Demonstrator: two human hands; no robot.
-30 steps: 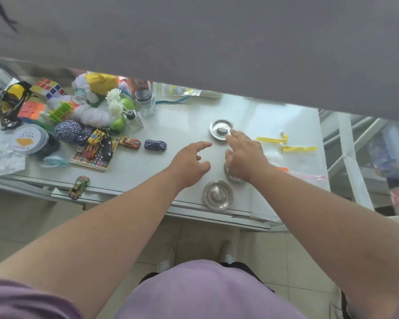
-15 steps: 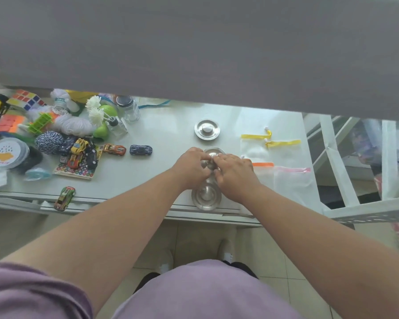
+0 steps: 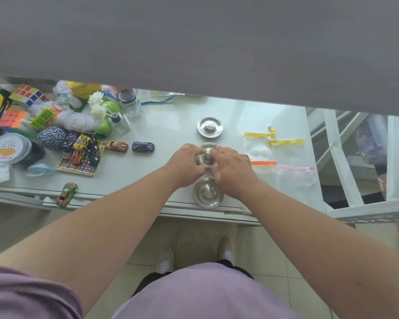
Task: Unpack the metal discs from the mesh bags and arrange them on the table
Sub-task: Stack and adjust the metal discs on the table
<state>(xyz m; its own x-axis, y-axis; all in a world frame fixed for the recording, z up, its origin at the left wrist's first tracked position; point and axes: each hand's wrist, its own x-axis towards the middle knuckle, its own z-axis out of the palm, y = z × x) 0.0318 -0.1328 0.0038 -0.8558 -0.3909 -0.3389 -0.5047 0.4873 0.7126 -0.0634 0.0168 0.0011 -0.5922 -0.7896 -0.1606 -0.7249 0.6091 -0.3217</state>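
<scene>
Three round metal discs with raised centre knobs lie in a line on the pale table [image 3: 166,134]. The far disc [image 3: 209,126] lies free. The middle disc [image 3: 206,155] sits between my hands: my left hand [image 3: 186,164] grips its left edge and my right hand [image 3: 232,169] its right edge, fingers near the knob. The near disc [image 3: 208,195] lies by the table's front edge, just below my hands. To the right lie flat mesh bags: one with a yellow drawstring [image 3: 266,143], one orange-edged [image 3: 264,168], one pink-edged [image 3: 296,180].
The table's left half is crowded: toy cars [image 3: 143,146], a glass jar [image 3: 130,104], yarn balls [image 3: 52,138], puzzle cubes [image 3: 28,95], white flowers. One toy car [image 3: 66,194] sits at the front edge. A white frame [image 3: 339,162] stands right of the table.
My right hand left the far disc and came back to the middle one. My left hand closed in too, so both hands now hold the middle disc.
</scene>
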